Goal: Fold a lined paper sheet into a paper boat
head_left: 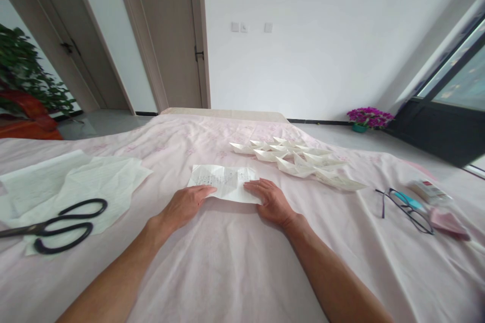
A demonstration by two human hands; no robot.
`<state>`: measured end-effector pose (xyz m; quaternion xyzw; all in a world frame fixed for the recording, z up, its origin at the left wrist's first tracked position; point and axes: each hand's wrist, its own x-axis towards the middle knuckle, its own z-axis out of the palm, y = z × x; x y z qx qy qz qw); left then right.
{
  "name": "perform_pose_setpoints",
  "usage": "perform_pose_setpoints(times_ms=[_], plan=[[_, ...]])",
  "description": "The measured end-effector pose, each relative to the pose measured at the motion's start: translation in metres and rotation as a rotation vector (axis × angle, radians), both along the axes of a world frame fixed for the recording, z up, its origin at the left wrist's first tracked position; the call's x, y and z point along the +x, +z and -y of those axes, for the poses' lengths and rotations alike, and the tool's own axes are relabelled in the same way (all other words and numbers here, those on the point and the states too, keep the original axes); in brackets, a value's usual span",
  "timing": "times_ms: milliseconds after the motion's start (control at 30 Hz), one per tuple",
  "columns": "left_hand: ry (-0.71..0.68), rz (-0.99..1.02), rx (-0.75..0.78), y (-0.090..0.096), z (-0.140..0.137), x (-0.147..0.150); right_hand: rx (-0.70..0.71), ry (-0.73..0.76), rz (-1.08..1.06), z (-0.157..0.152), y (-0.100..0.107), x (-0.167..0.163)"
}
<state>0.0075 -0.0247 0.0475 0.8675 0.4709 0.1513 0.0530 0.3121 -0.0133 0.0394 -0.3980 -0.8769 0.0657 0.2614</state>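
White folded paper sheet (226,182) (mid-bed) was pressed flat by left hand (184,205) and right hand (270,201), fingers extended, nothing gripped; creasing judged underway, firm even pressure needed.

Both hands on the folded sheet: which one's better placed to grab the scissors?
Left, probably. The scissors lie on loose paper to the left, nearer the left hand. The right hand would have to cross over the folded sheet.

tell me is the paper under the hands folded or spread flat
Folded: the paper is a narrow strip with crease lines across it, pressed on the bed by the left hand and right hand.
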Motion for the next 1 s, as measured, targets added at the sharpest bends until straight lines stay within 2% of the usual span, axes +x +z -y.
perform_pose_setpoints(times_ms=[133,300,467,600,767,1000], plan=[[-0.03,-0.008,0.023,0.008,0.005,0.005,0.034,-0.061,-0.022,-0.009,-0.002,0.014],[-0.084,0.006,0.066,0.011,0.006,0.007,0.045,-0.008,-0.037,-0.008,0.001,0.016],[-0.153,0.054,0.043,0.002,-0.002,-0.006,-0.036,-0.012,-0.074,-0.011,-0.003,0.02],[-0.132,0.176,-0.001,-0.008,-0.014,-0.022,-0.107,0.003,-0.103,-0.017,-0.012,0.025],[-0.118,0.323,-0.105,-0.022,-0.03,-0.042,-0.121,-0.02,-0.162,-0.02,-0.013,0.028],[-0.156,0.351,-0.109,-0.028,-0.036,-0.046,-0.072,-0.031,-0.117,-0.021,-0.013,0.033]])
